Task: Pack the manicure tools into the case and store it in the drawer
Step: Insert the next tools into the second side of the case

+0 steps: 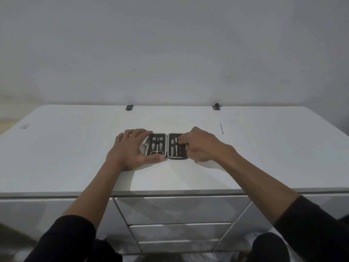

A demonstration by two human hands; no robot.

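A manicure case [167, 146] lies opened flat near the middle of the white counter [75, 148], with scissors [157, 151] and other metal tools strapped in its left half and more tools in its right half. The left hand [132, 148] rests on the counter with straight fingers against the case's left edge and the thumb along its near edge, while the right hand [200, 145] has curled fingers pinching a tool [177, 148] in the right half. Below the counter's near edge, three closed drawers [179, 208] are stacked.
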